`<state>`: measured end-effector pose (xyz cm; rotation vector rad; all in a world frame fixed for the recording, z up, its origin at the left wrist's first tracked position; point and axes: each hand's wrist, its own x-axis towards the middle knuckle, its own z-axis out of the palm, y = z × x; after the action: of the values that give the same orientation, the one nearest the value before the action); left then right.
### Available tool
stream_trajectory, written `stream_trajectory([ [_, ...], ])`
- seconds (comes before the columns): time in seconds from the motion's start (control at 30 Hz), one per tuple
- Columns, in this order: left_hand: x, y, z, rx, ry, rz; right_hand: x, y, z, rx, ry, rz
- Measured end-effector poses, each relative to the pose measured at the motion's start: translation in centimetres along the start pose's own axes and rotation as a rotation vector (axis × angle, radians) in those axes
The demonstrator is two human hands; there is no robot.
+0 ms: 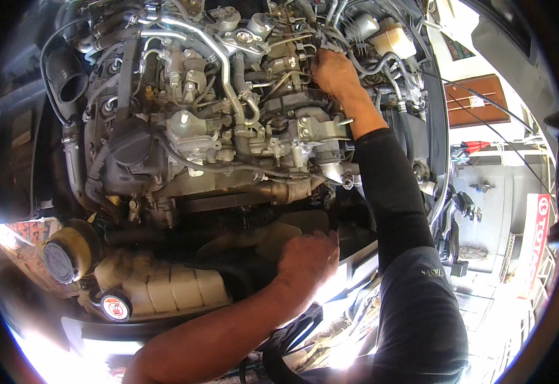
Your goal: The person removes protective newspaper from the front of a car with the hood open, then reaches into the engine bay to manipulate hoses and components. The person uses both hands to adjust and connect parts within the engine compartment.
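Note:
My right hand [336, 72], at the end of a black sleeve, reaches to the far right side of the engine [228, 121]. Its fingers are curled down among thin metal fuel pipes [289, 78] and hoses; the fingertips and whatever they hold are hidden. Nearer to me, my bare left forearm crosses from the lower left. My left hand [310, 257] is at the front of the engine bay, beside the dark fan blades [279, 238]. Its knuckles are bent and its fingertips are out of sight, so its grip does not show.
A yellowed plastic coolant tank [177, 288] with a round cap lies at the front left. Behind it stands a yellowish reservoir [78, 246]. A curved silver pipe [222, 70] runs over the engine top. A fluid reservoir [394, 41] sits far right; the fender edge [444, 160] bounds that side.

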<state>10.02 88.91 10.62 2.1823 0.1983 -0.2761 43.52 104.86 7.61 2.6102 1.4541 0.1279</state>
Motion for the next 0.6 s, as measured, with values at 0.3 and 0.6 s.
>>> stream_trajectory([
  [0.3, 0.33, -0.05, 0.24, -0.031, -0.028, -0.004, -0.57, -0.13, -0.5, -0.012, -0.024, -0.022],
  [0.6, 0.11, 0.01, 0.42, 0.022, 0.02, 0.005, -0.11, 0.52, 0.33, -0.024, -0.01, -0.066],
])
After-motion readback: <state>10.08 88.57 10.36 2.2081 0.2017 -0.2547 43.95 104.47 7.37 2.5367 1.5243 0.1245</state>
